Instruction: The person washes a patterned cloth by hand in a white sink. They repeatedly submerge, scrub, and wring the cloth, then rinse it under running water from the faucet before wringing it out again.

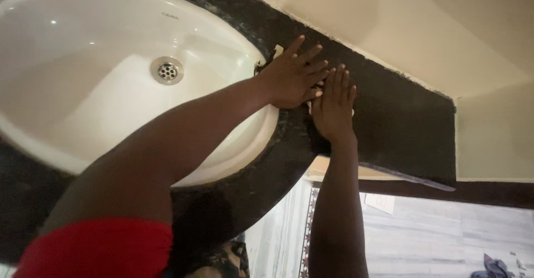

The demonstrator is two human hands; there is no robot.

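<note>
black counter (pixel 400 122) under both flat hands (pixel 314 91)

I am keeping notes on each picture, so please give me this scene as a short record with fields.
Place: dark speckled stone countertop with an oval white ceramic sink
Sink detail: round metal drain
Left hand: flat, fingers spread, on the counter at the sink rim
Right hand: flat on the counter beside it, touching
Under hands: small pale object, unclear
Sleeve: red, left arm
</note>
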